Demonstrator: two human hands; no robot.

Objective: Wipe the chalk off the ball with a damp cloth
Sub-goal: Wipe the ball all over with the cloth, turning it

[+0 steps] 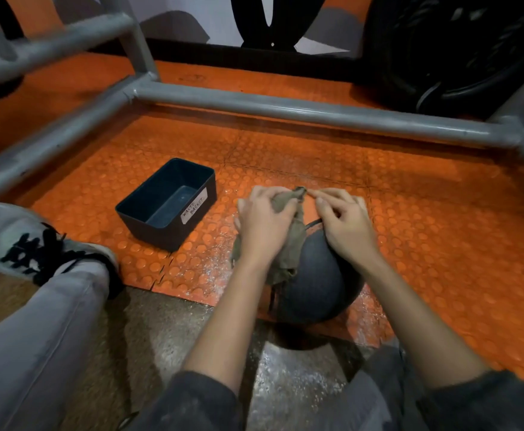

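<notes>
A black rectangular bin [167, 203] stands on the mat to the left of the hands, with a white handwritten label [194, 209] on its near wall. Inside it only its own dark, faintly shiny bottom shows.

The person holds a crumpled olive-brown cloth [295, 241] in both hands. The left hand [264, 225] has its fingers curled round the bunched upper part. The right hand [344, 225] pinches the cloth's top corner between thumb and fingertips. The cloth hangs down over the upper left side of the dark grey ball [320, 281], which lies directly under the hands, and the right wrist passes over its top.

The ball sits at the near edge of an orange studded mat [441, 213], where it meets a speckled hard floor [161, 331]. White chalk dust [211, 269] is scattered around the ball. A grey pipe frame [285, 107] crosses behind, with a black tyre [456, 51] beyond it. A pale shoe [36, 244] with black laces rests at the left.
</notes>
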